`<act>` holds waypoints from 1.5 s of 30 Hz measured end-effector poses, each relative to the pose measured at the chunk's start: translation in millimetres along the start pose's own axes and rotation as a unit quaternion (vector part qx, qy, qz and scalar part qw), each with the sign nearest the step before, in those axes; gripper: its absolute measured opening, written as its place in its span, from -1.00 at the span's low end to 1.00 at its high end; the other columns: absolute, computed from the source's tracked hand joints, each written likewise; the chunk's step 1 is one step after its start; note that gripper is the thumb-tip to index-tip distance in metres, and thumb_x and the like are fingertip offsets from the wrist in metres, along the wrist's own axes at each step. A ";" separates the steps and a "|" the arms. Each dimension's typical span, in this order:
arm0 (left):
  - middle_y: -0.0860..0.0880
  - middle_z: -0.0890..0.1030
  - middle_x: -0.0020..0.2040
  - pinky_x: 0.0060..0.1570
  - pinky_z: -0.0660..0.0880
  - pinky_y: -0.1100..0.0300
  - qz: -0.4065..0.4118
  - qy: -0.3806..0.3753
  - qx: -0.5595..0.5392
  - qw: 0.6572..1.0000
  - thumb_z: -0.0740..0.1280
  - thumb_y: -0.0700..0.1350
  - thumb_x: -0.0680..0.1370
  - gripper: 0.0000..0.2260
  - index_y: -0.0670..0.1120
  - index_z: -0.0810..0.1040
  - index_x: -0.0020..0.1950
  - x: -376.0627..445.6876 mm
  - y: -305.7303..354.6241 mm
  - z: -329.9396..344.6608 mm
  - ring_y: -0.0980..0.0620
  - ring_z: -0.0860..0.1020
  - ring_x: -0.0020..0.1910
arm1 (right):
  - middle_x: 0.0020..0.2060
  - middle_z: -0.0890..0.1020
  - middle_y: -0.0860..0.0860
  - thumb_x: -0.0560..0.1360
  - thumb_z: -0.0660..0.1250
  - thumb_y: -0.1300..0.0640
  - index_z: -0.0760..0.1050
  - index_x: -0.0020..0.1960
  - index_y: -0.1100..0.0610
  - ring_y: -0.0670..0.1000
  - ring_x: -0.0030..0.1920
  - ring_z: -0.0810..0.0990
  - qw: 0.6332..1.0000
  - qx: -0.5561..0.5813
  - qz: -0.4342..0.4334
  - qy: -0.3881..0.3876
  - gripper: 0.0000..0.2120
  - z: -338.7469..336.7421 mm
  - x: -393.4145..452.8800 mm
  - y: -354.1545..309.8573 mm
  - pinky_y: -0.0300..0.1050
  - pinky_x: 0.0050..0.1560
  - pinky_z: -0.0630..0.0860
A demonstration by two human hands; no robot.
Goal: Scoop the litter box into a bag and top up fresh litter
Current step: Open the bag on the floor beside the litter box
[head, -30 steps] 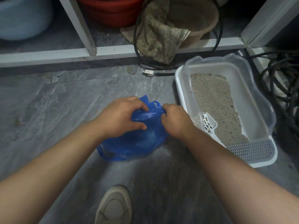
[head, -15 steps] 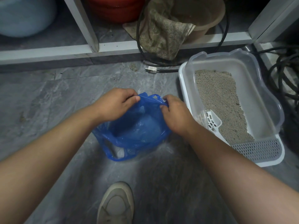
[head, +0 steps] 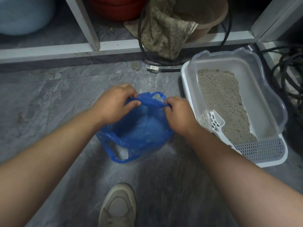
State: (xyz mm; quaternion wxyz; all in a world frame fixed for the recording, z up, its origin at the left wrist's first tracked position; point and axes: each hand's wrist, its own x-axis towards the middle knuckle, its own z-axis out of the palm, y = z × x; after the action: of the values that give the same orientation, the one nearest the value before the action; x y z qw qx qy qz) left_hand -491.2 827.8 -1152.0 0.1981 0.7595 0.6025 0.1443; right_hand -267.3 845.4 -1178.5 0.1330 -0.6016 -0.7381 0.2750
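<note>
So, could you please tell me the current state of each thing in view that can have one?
blue bag: on the floor, mouth pulled partly open
left hand: pinching the bag's rim
right hand: pinching the bag's rim
litter box: uncovered, part-filled with litter
scoop: lying in the litter box, untouched
brown basin: upright, cloth draped over its rim

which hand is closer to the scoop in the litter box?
Right. The right hand grips the blue bag's rim just left of the white scoop, almost beside it. The left hand grips the bag's opposite side, with the bag between it and the scoop.
</note>
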 end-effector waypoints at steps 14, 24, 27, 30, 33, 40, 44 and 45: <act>0.10 0.60 -0.10 -0.08 0.57 -0.05 -0.067 0.076 -0.004 0.995 0.44 0.00 0.52 -0.91 0.04 0.63 -0.01 -1.2 8.0 0.2 0.00 0.56 -0.12 | 0.36 0.44 0.12 0.47 0.38 0.19 0.32 0.45 0.18 0.15 0.39 0.33 0.995 -0.033 0.016 0.088 -0.42 -1.4 -18.5 -4.6 0.04 0.42 0.29; 0.15 0.59 -0.18 -0.14 0.55 0.04 -0.085 0.081 0.009 0.993 0.42 -0.05 0.52 -0.94 0.01 0.65 -0.04 4.4 8.7 -0.2 0.01 0.56 -0.22 | 0.22 0.51 0.13 0.44 0.38 -0.02 0.38 0.42 0.11 0.19 0.26 0.43 0.966 -0.151 -0.130 -0.165 -0.41 46.7 -63.7 -10.4 0.08 0.28 0.39; 0.09 0.67 -0.14 -0.12 0.59 -0.02 -0.113 0.098 0.009 0.989 0.38 -0.08 0.51 -0.92 0.02 0.66 -0.05 7.5 3.7 -4.5 -0.01 0.61 -0.18 | 0.25 0.48 0.11 0.45 0.36 -0.05 0.33 0.43 0.08 0.17 0.29 0.41 0.951 -0.178 -0.131 -0.217 -0.41 57.1 -71.3 -7.3 0.07 0.29 0.37; 0.05 0.69 -0.11 -0.13 0.58 0.02 -0.126 0.105 0.004 0.986 0.38 -0.08 0.50 -0.92 0.00 0.66 -0.05 9.0 4.2 -7.1 -0.01 0.61 -0.18 | 0.24 0.49 0.11 0.47 0.35 -0.03 0.35 0.41 0.08 0.16 0.27 0.43 0.950 -0.167 -0.136 -0.227 -0.45 60.1 -76.2 -9.5 0.07 0.28 0.40; 0.15 0.64 -0.14 -0.16 0.56 0.06 -0.132 0.073 -0.011 0.988 0.42 -0.01 0.48 -0.93 0.06 0.63 -0.06 5.9 9.8 -3.0 0.04 0.59 -0.20 | 0.18 0.53 0.11 0.50 0.32 0.01 0.44 0.32 0.12 0.16 0.23 0.45 0.965 -0.106 -0.129 -0.201 -0.58 60.4 -76.0 -12.0 0.06 0.26 0.43; 0.09 0.50 0.01 -0.08 0.49 0.08 -0.115 0.048 0.000 0.992 0.50 0.10 0.42 -0.68 0.07 0.57 0.12 -2.8 20.7 -4.4 0.03 0.52 -0.09 | 0.00 0.61 0.08 0.54 0.27 0.16 0.58 0.08 0.16 0.12 0.06 0.51 0.988 -0.022 -0.143 -0.052 -0.82 30.7 -69.2 -5.6 0.04 0.09 0.48; 0.05 0.48 0.11 0.01 0.41 0.11 -0.090 0.097 -0.003 0.991 0.48 0.07 0.46 -0.65 0.01 0.56 0.19 -3.1 39.1 -13.9 0.02 0.51 0.01 | -0.01 0.58 0.06 0.51 0.32 0.17 0.56 0.12 0.15 0.10 0.04 0.52 0.990 -0.008 -0.125 0.058 -0.80 -12.0 -75.3 11.1 -0.01 0.08 0.46; 0.04 0.49 0.10 0.03 0.41 0.10 -0.080 0.112 -0.010 0.990 0.46 0.07 0.47 -0.68 0.01 0.56 0.17 -2.8 47.2 -13.8 0.01 0.51 0.02 | -0.01 0.57 0.06 0.52 0.32 0.17 0.55 0.13 0.15 0.09 0.04 0.52 0.990 -0.011 -0.108 0.085 -0.80 -24.8 -78.0 17.8 -0.02 0.07 0.45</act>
State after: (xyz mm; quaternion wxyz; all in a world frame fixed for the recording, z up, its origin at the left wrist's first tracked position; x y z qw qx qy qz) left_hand -457.6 817.6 -1117.4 0.1481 0.6858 0.6783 0.2185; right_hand -221.0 778.8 -1157.9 0.2173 -0.5408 -0.7880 0.1987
